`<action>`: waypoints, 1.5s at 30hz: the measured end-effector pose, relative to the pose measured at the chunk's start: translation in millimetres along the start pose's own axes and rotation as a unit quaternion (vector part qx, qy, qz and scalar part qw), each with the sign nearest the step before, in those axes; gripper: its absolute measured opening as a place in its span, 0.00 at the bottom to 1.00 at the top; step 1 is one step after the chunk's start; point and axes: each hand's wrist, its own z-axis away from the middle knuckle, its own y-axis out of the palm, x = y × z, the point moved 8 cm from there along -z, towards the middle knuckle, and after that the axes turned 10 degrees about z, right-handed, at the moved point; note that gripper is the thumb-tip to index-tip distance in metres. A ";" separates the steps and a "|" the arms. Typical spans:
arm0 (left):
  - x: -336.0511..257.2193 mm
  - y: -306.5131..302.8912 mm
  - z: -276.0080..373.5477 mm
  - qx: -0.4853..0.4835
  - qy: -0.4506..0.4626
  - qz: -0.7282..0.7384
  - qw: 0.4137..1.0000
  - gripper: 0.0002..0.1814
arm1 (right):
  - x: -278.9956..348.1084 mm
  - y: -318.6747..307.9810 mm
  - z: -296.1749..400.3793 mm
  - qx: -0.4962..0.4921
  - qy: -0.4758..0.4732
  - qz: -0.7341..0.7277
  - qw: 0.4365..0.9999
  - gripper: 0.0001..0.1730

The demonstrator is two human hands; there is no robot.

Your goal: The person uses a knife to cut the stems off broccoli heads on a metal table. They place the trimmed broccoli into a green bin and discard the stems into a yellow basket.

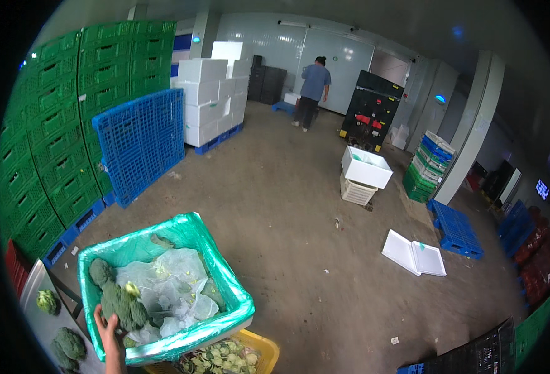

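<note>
My left hand [108, 330] grips a broccoli head [124, 306] at the near left corner of a box [244, 306] lined with green plastic film. Another broccoli head [101, 271] lies just beyond it, against the liner. Crumpled whitish translucent sheeting [162, 273] with small green bits on it covers much of the inside, and more broccoli shows at its edges. My right hand is out of view. Left of the box, a metal tabletop [41, 322] carries a dark broccoli head [68, 348] and a paler green one [46, 301].
Under the box, a yellow crate [269, 350] holds leafy trimmings. Stacked green crates [55, 140] and an upright blue pallet [141, 142] line the left. White foam boxes [209, 103] stand behind. A person [314, 89] is at the back. Foam lids [412, 252] lie on the floor.
</note>
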 end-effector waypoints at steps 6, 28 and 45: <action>-27.8 -12.2 150.0 -0.016 -0.036 0.062 0.997 0.34 | 64.8 8.8 -27.7 0.005 -0.098 -0.204 0.974 0.27; -32.1 -219.0 364.4 -0.320 0.046 -0.055 0.945 0.35 | 99.5 290.9 -5.3 0.231 -0.174 -0.065 0.955 0.26; -49.0 -185.8 448.2 -0.345 0.051 -0.141 0.927 0.41 | 103.8 231.0 113.8 0.151 -0.340 0.248 0.895 0.07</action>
